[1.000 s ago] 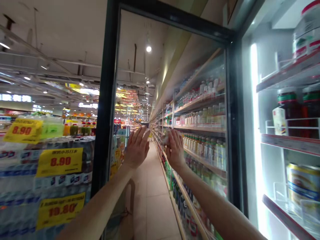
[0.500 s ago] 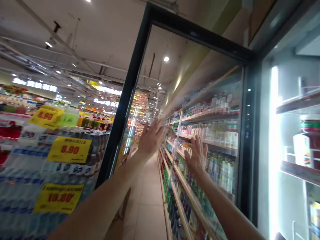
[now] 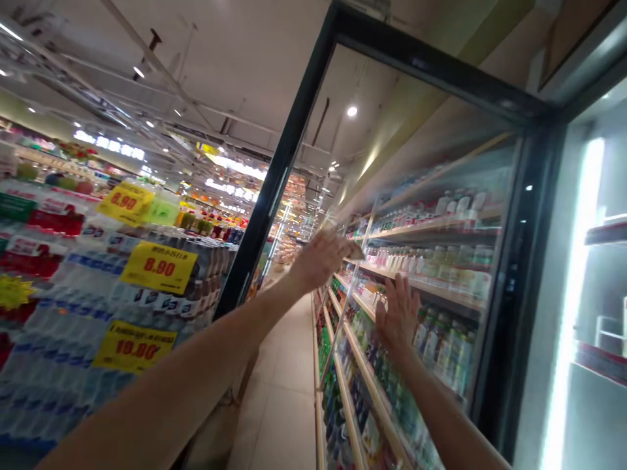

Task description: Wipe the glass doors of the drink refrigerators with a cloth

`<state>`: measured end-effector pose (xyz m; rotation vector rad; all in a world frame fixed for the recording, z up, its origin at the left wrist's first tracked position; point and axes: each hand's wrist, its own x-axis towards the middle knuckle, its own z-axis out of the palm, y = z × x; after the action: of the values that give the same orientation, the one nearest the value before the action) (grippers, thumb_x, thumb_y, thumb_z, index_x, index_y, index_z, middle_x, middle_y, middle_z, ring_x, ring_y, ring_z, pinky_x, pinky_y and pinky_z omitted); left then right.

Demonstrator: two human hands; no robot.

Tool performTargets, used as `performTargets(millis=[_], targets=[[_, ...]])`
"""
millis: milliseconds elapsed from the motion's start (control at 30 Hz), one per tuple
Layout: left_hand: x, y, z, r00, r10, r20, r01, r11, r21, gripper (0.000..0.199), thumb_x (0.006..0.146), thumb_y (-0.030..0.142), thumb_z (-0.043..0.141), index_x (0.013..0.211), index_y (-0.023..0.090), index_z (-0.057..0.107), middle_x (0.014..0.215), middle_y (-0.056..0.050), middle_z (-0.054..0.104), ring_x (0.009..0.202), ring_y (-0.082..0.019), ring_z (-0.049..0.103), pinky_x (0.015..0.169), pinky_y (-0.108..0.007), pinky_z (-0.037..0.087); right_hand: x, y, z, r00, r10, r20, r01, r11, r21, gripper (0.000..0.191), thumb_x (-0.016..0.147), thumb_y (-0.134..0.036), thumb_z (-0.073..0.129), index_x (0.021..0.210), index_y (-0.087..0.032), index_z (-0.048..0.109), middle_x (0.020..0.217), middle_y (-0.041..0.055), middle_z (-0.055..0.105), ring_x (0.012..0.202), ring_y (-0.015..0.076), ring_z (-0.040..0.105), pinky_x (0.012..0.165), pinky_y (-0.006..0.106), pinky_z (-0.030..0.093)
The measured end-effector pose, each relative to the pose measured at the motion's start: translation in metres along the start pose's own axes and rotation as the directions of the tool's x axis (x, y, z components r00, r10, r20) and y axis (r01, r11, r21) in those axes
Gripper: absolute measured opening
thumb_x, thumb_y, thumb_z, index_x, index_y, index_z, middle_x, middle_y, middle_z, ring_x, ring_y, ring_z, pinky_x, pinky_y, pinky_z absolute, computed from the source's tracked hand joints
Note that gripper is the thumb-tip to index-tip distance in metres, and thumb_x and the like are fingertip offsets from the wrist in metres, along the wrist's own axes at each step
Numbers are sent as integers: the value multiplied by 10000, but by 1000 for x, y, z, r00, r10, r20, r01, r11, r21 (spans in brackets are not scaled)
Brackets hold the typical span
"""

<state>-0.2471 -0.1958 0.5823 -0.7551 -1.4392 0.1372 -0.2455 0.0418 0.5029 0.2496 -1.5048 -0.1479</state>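
Observation:
A glass door with a black frame (image 3: 274, 186) stands open, tilted in the view. My left hand (image 3: 321, 260) reaches across its pane, fingers bent and close together, smeared by motion. Against their tips is a small pale-brown thing (image 3: 356, 250), too blurred to name. Lower and to the right, my right hand (image 3: 399, 313) is raised at the pane with its fingers apart and nothing in it. Whether its palm touches the glass cannot be told.
On the left are stacked bottle packs (image 3: 63, 326) with yellow price signs (image 3: 159, 266). Shelves of bottles (image 3: 435, 258) appear in the pane, beside a pale floor aisle (image 3: 279, 391). At the right edge is a lit cooler interior (image 3: 578, 326).
The view has swung, so the door frame sits farther right. My left hand has moved right, its fingers now more bent. My right hand has shifted slightly right and stays open.

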Motion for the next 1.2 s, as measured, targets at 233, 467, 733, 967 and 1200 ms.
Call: performTargets(millis=[233,467,733,967,1200], targets=[[-13,16,0,996,-94,1,94,996,-1,380,892,233,387,1258,145,439,1306,-100,480,1273,-250,364,1087,-470,271,3,-5,-1,999,34,0,-34,999,23,517,887,-309,344,1387,-181,312,1422,140,373,1360,246,256,1069,504,214],[-10,-9,-1,999,-29,-18,29,999,-13,377,879,172,391,1248,128,453,1294,-109,496,1285,-242,353,1084,-453,288,-6,-4,0,1000,3,-14,-3,999,41,510,879,-243,360,1385,-193,320,1427,129,370,1365,236,248,1077,490,206],[-40,29,10,956,293,8,-291,953,-86,391,890,206,393,1275,161,448,1314,-63,489,1287,-222,350,1126,-423,229,-8,-3,0,1000,-9,-21,10,999,33,503,878,-247,368,1377,-194,331,1416,128,388,1361,238,258,1067,482,223],[-10,-12,-1,988,-152,-15,152,988,-16,411,886,203,385,1290,133,420,1332,-118,458,1298,-262,330,1083,-480,272,-9,-5,-1,1000,13,-9,-12,999,34,491,878,-255,360,1364,-189,352,1408,126,398,1360,235,261,1071,478,215],[-47,30,12,932,347,104,-328,930,-167,396,875,213,427,1269,241,461,1348,-41,465,1309,-213,326,1126,-443,215,-10,-1,2,1000,-10,-5,10,1000,30,519,873,-266,371,1385,-208,315,1419,119,384,1357,232,266,1071,466,211]])
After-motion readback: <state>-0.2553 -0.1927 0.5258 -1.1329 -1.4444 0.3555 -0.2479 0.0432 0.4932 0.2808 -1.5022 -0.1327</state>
